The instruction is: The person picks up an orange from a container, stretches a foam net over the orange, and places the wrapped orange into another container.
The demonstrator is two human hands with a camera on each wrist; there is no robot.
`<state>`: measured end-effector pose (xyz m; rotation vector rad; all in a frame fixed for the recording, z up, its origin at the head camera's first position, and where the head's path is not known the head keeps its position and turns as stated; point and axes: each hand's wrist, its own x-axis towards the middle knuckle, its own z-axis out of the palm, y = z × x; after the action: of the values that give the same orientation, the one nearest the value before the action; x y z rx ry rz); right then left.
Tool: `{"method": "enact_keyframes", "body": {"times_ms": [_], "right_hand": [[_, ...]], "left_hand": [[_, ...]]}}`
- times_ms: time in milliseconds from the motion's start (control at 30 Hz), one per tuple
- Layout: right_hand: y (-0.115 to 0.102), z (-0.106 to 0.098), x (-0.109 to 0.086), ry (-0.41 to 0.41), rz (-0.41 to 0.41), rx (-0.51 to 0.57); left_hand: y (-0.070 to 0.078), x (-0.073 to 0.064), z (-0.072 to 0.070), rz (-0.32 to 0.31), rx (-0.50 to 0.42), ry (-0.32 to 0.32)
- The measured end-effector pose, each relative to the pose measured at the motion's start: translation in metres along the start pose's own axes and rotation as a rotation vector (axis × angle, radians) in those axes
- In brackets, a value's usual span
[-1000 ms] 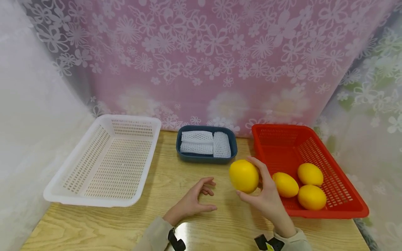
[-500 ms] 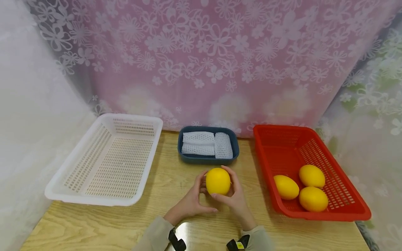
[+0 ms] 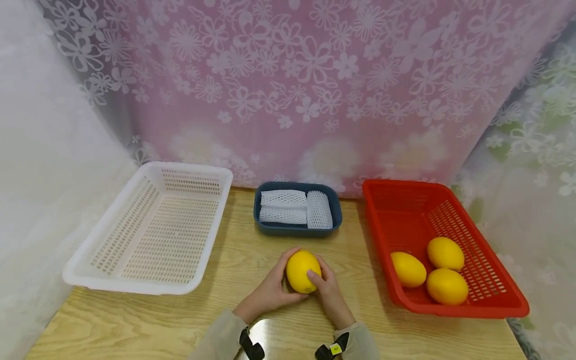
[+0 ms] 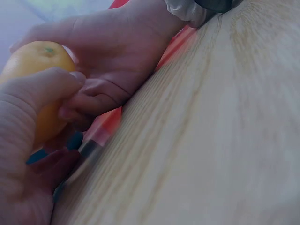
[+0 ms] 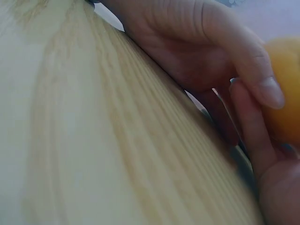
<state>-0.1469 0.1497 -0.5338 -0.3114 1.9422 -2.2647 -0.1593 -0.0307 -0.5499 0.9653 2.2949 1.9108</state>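
A yellow lemon (image 3: 300, 270) is held between both hands just above the table, near the front middle. My left hand (image 3: 269, 291) curls around its left side, with the thumb below it in the head view. From the other side my right hand (image 3: 332, 296) grips it, thumb across its front. In the left wrist view the lemon (image 4: 40, 58) shows a small green stem mark, with the right hand (image 4: 117, 47) behind it. The right wrist view catches only part of the lemon (image 5: 287, 89), with the left hand (image 5: 187, 42) reaching it.
A red basket (image 3: 390, 280) on the right holds several lemons (image 3: 445, 253). To the left stands a white perforated basket (image 3: 173, 235). White foam net sleeves (image 3: 283, 206) lie in a dark blue tray (image 3: 297, 232) at the back of the wooden table (image 3: 135, 325).
My right hand has carried the lemon leftward from beside the red basket to my left hand, then slightly lower. The left hand has closed around it.
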Motion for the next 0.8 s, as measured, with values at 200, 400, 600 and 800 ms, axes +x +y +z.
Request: {"method": "enact_keyframes", "body": {"times_ms": [200, 400, 600, 800], "right_hand": [[0.003, 0.001, 0.001, -0.037, 0.010, -0.028], [0.001, -0.003, 0.001, -0.036, 0.008, -0.146], [-0.001, -0.004, 0.000, -0.075, 0.024, -0.081], [0.004, -0.005, -0.001, 0.028, -0.096, -0.072]], "left_hand": [[0.017, -0.001, -0.003, 0.053, 0.027, -0.002], [0.022, 0.001, -0.003, 0.069, 0.006, 0.013], [0.005, -0.002, -0.001, -0.050, -0.042, 0.066], [0.008, -0.004, -0.002, -0.125, -0.069, 0.088]]}}
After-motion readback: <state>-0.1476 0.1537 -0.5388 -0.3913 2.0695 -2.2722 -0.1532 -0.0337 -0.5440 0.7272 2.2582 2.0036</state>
